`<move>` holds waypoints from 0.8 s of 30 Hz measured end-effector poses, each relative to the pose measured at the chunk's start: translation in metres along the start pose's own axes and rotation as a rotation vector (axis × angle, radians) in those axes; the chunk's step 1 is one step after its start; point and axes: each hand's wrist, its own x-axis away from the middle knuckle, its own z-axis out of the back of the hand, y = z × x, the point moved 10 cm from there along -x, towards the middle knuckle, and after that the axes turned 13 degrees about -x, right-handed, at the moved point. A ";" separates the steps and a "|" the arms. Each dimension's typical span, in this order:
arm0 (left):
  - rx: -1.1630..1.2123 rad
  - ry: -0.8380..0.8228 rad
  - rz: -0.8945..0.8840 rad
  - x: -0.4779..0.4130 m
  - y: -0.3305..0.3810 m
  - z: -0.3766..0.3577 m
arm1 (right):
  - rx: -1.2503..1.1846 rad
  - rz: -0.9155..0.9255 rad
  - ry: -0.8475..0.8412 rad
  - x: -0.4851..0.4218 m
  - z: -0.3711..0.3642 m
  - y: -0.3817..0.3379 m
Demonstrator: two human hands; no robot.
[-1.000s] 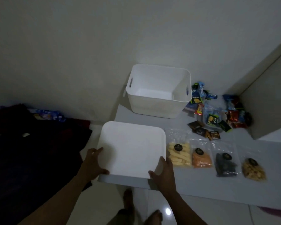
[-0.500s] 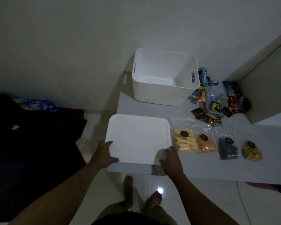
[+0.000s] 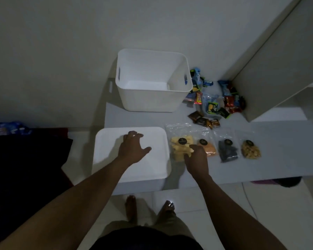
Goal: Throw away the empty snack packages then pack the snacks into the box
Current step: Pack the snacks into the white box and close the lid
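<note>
**Trainee:** Where do the snacks and the box stand?

**Instructor:** Four clear bags lie in a row on the near part of the table (image 3: pixel 282 159). Left to right they are the yellow-stick bag (image 3: pixel 179 147), the orange bag (image 3: pixel 210 150), the dark bag (image 3: pixel 227 152) and the brown bag (image 3: pixel 250 151). The pile of small wrappers (image 3: pixel 215 103) lies farther back, just right of the box (image 3: pixel 148 100). The box stands open at the far side, and nothing shows inside it. Its lid (image 3: pixel 108 150) lies flat at the near left, just beside the yellow-stick bag.

**Trainee:** And the hands?

**Instructor:** The left hand (image 3: pixel 132 148) is over the lid, fingers spread and slightly bent, holding nothing. The right hand (image 3: pixel 195 157) is at the near right corner of the yellow-stick bag, fingers bent down onto it. Whether they have closed on the film cannot be told.

**Trainee:** Which step is in hand?

**Instructor:** By the layout, packing appears to start with the first bag. Which wrappers in the pile are empty cannot be told, so the discard step may be outstanding. The next move calls for a firm pinch on the slick film. The bag must then lift clear of the orange bag and travel far-left to the box opening.
</note>
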 end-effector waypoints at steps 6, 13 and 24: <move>-0.087 -0.144 -0.130 -0.022 0.111 -0.042 | -0.080 -0.048 0.083 -0.007 0.087 0.003; -0.230 -0.186 0.003 -0.042 0.179 -0.100 | -0.022 -0.086 -0.191 -0.065 0.106 0.050; -0.380 -0.210 0.159 -0.047 0.212 -0.143 | 0.170 0.077 -0.617 -0.107 0.064 0.058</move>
